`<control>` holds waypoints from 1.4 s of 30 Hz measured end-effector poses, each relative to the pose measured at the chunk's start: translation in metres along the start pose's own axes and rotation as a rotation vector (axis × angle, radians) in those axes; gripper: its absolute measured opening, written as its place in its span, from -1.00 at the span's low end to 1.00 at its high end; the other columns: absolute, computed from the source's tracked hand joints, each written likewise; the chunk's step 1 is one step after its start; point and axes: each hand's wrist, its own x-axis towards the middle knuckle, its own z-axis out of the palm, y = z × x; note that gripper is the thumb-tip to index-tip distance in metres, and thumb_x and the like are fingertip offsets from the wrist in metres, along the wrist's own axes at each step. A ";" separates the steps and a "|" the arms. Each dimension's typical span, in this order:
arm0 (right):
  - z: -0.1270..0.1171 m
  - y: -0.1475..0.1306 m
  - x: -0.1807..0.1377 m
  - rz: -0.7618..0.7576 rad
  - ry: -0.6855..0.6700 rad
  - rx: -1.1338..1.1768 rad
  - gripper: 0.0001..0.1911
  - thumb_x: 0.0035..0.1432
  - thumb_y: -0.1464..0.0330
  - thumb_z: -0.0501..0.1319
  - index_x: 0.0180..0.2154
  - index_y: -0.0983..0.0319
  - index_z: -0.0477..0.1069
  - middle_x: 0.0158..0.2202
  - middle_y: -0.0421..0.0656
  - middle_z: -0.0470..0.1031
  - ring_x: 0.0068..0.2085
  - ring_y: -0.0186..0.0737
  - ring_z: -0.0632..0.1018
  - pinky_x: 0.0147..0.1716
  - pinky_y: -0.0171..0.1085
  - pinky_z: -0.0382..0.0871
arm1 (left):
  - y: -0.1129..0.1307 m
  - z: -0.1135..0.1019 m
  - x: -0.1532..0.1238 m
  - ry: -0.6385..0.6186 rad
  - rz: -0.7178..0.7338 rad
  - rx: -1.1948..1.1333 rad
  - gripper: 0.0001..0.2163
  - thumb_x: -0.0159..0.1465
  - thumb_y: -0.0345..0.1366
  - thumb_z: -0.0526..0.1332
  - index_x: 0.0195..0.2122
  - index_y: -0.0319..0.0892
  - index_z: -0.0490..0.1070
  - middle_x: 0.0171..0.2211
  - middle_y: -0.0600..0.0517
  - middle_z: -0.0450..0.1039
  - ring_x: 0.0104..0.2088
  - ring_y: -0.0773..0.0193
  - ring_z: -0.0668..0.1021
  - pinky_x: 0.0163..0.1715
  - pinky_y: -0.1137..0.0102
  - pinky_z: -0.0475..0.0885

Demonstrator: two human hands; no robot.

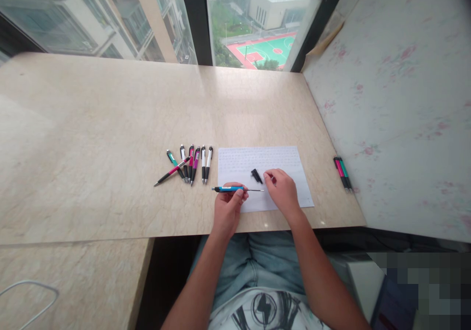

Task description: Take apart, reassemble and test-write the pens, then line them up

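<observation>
Lying level in my left hand [227,210] is a blue ballpoint pen [228,189], gripped by thumb and fingers. Its thin refill [254,190] sticks out bare to the right. My right hand [282,190] is closed over the paper, thumb and fingertips drawn together. Whether something small sits in that pinch I cannot make out. Just left of those fingertips, black pen parts [256,175] lie on a handwritten white sheet [265,158]. Both hands are apart from these parts.
Several pens lie left of the sheet, among them a purple pen [195,165], a white pen [209,165] and a slanted pink pen [172,171]. A green pen [345,174] and another pink pen [339,174] lie near the wall [397,104]. The beige counter [110,124] runs to the window.
</observation>
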 end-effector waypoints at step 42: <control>-0.041 0.024 -0.035 0.026 -0.056 0.006 -0.88 0.17 0.40 0.19 -0.33 0.19 0.52 -0.36 -0.15 0.55 -0.42 -0.20 0.49 -0.31 -0.18 0.39 | -0.006 -0.003 -0.002 -0.006 0.085 0.175 -0.78 0.17 -0.16 0.39 -0.29 -0.21 0.55 -0.36 -0.03 0.55 -0.40 0.33 0.52 -0.33 0.41 0.40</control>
